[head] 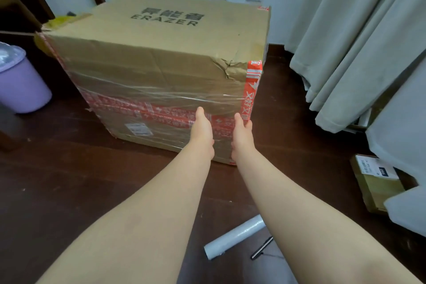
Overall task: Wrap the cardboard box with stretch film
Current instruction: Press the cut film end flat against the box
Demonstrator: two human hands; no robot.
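A large brown cardboard box [161, 57] printed ERAZER stands on the dark wooden floor, with red tape and a band of clear stretch film [161, 93] around its lower half. My left hand [202, 130] lies flat against the front face near the right corner. My right hand [242, 136] presses the same face beside it, fingers curled around the taped corner edge. Neither hand holds a separate object. The stretch film roll [235, 236] lies on the floor below my right forearm, apart from both hands.
A black pen-like tool [261, 248] lies next to the roll. A purple bin [19, 80] stands at the left. Grey curtains [359, 41] hang at the right, with a small cardboard parcel [378, 182] on the floor below them. White wall behind the box.
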